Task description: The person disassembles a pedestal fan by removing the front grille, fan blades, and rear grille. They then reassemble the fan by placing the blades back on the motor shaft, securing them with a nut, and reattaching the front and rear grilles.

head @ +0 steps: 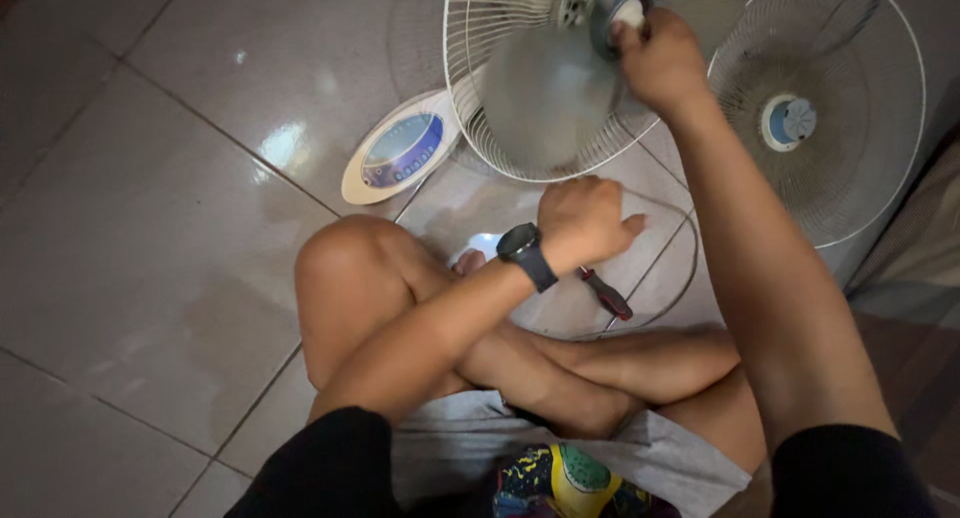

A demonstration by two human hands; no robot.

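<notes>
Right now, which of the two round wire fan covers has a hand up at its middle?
The left cover, the one with the grey blade inside. The right hand grips its centre knob. The other cover leans apart, untouched.

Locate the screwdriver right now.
In the head view the screwdriver lies on the floor tiles just right of centre, below the left hand and beside the crossed legs, inside the loose wire ring.
</notes>
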